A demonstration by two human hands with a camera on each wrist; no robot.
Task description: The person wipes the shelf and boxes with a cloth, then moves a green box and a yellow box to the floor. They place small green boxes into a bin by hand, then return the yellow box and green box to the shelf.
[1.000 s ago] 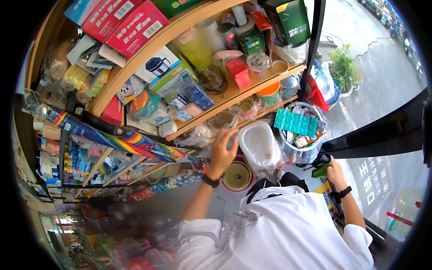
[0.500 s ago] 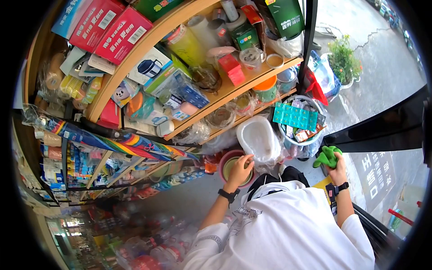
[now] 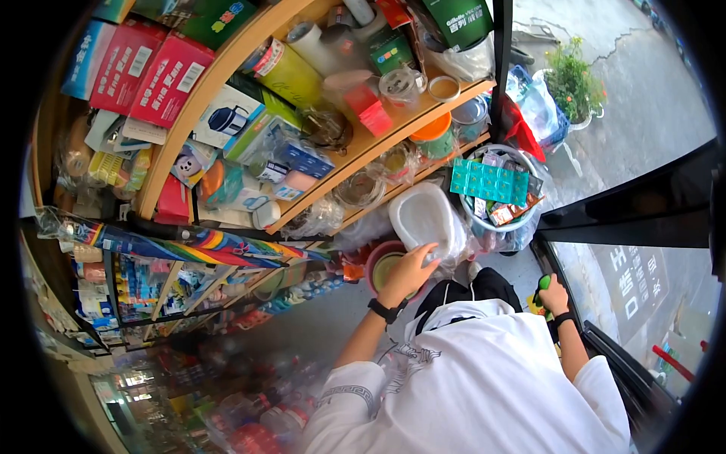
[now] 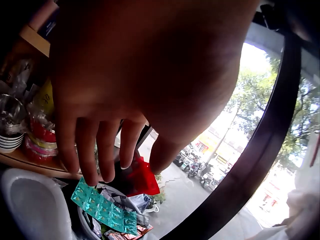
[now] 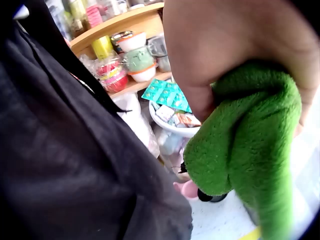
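My right hand [image 3: 554,296] grips a fuzzy green cloth [image 5: 245,140] beside my right leg. In the right wrist view the cloth hangs in folds from the fingers, and part of it is hidden in the palm. My left hand [image 3: 408,274] hangs in the air in front of my body, its fingers loosely extended and holding nothing. In the head view it overlaps the edge of a white plastic-wrapped basin [image 3: 414,219] and a reddish round tub [image 3: 372,265].
A wooden shelf [image 3: 423,125] full of cups, boxes and jars curves in front. A pale bucket [image 3: 508,240] of small packets, topped by a teal blister-like sheet [image 3: 490,181], stands right of the basin. A black door frame [image 3: 628,221] borders the pavement at right.
My left hand has come down from near the shelf toward my body. The green cloth was lifted up in my right hand, then lowered beside my leg. The head view has shifted slightly.
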